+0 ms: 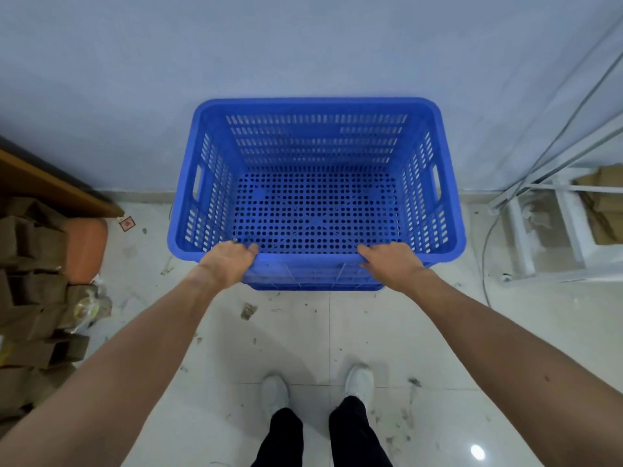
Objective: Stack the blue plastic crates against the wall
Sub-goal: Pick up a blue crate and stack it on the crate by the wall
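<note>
A blue perforated plastic crate [317, 106] stands against the pale wall, its open top facing me. Below its near rim the edges of another blue crate [313, 281] show, so it sits nested on a stack. My left hand [226, 262] grips the near rim on the left, fingers curled over the edge. Farther right, my right hand [391, 262] holds that same rim the same way. The crate is empty inside.
Brown cardboard pieces [33, 298] and an orange object [86, 251] lie at the left under a wooden board [50, 187]. A white metal frame [553, 224] with cables and cardboard stands at the right. My white shoes [317, 389] stand on dirty white tiles with scattered debris.
</note>
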